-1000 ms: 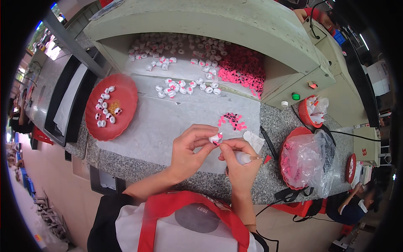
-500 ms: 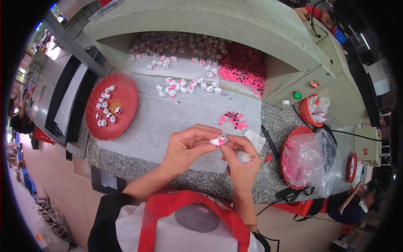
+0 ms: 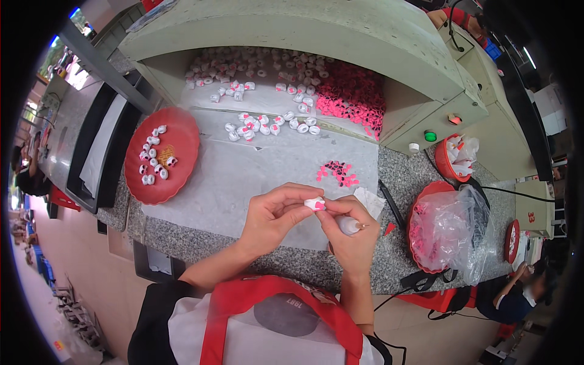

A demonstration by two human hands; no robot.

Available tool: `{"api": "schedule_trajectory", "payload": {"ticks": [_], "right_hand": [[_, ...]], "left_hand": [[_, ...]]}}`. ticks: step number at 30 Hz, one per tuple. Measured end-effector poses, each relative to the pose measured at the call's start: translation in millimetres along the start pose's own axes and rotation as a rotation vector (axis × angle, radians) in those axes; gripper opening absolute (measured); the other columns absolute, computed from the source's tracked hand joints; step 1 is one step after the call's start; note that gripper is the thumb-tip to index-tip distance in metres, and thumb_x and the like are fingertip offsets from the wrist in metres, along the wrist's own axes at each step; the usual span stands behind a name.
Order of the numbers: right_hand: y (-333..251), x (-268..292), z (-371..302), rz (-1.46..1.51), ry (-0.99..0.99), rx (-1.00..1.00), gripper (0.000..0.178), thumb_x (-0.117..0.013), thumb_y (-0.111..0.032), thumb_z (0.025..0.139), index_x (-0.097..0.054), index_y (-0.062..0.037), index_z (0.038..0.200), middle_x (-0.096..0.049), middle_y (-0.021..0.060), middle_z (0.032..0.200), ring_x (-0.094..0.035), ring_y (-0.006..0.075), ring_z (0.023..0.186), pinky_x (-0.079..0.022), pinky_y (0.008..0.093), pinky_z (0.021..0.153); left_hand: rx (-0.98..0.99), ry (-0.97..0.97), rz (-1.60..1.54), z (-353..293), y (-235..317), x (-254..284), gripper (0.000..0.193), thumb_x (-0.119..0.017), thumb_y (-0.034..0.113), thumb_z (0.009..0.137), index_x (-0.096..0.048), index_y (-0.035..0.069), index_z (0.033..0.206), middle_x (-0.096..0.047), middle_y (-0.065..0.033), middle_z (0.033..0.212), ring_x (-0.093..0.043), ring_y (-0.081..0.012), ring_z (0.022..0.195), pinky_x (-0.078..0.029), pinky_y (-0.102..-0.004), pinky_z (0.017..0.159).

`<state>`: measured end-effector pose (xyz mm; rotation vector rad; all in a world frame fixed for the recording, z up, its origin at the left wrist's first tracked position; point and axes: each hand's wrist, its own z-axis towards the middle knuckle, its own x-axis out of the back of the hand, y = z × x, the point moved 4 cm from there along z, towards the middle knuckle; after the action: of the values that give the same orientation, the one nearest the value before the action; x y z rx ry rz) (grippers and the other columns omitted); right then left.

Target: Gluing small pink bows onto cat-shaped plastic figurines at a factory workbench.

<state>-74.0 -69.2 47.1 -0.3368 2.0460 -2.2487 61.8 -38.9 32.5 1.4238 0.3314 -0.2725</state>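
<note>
Between my fingertips, over the front of the paper-covered bench, is a small white rounded piece with a pink patch (image 3: pixel 315 204). My left hand (image 3: pixel 265 220) pinches it with thumb and fingers. On its other side, the thumb and forefinger of my right hand (image 3: pixel 354 246) touch it as well. A small whitish bottle with a thin pointed tip (image 3: pixel 350 225) is tucked in my right hand, its tip sticking out to the right. Just beyond my hands, a loose group of small pink and black flat pieces (image 3: pixel 337 174) lies on the white paper (image 3: pixel 243 188).
At the left stands a red scalloped plate (image 3: pixel 135 179) with several white pieces. A cream-coloured hood (image 3: pixel 292 24) covers heaps of white pieces and pink pieces (image 3: pixel 353 97). To the right are a plastic bag (image 3: pixel 453 225) on a red tray, a red basket (image 3: pixel 445 163) and cables.
Both hands stay at nearly the same spot with the white piece. My right fingers have shifted slightly against it, and the bottle has moved a little to the left.
</note>
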Motion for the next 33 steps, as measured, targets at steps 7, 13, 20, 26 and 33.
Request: {"api": "schedule_trajectory", "payload": {"ticks": [7,13,20,26,33], "right_hand": [[2,1,5,-0.031,-0.015,0.116,0.011,-0.064,0.005,0.069,-0.062,0.0017,0.079,-0.054,0.0036,0.072,-0.048,0.0047,0.055,-0.036,0.0176,0.046],[-8,0,1,-0.049,-0.045,0.209,0.03,-0.065,0.008,0.066,-0.058,-0.0004,0.094,-0.058,0.0093,0.085,-0.054,0.0085,0.064,-0.042,0.0193,0.056],[6,5,1,0.243,-0.156,0.097,0.027,-0.067,0.006,0.065,-0.056,0.0006,0.09,-0.058,0.0114,0.09,-0.057,0.0115,0.066,-0.045,0.0208,0.056],[11,1,1,0.427,-0.214,-0.071,0.025,-0.068,0.004,0.067,-0.056,0.0018,0.089,-0.057,0.0103,0.091,-0.057,0.0123,0.068,-0.045,0.0213,0.058],[18,-7,4,0.415,-0.228,-0.089,0.026,-0.067,0.002,0.07,-0.056,0.0021,0.093,-0.059,0.0093,0.083,-0.056,0.0108,0.068,-0.044,0.0204,0.056]], "left_hand": [[0.139,0.028,-0.054,2,-9,7,0.023,-0.054,-0.002,0.08,-0.054,-0.004,0.103,-0.057,-0.0154,0.103,-0.056,-0.0198,0.096,-0.046,-0.0296,0.083],[0.388,0.07,-0.439,3,-20,11,0.025,-0.055,0.005,0.081,-0.049,-0.002,0.105,-0.059,-0.0133,0.095,-0.059,-0.0184,0.087,-0.05,-0.0281,0.075],[0.132,-0.122,-0.012,-1,4,3,0.026,-0.06,-0.003,0.075,-0.049,-0.004,0.099,-0.06,-0.0126,0.089,-0.06,-0.0166,0.081,-0.05,-0.0248,0.067],[0.171,-0.058,-0.014,-5,3,7,0.024,-0.061,-0.004,0.074,-0.051,-0.004,0.096,-0.061,-0.0133,0.085,-0.061,-0.0158,0.077,-0.05,-0.0235,0.063],[0.179,-0.023,0.01,-6,1,12,0.023,-0.061,-0.003,0.075,-0.051,-0.004,0.096,-0.061,-0.0134,0.086,-0.061,-0.0149,0.077,-0.05,-0.0236,0.063]]}}
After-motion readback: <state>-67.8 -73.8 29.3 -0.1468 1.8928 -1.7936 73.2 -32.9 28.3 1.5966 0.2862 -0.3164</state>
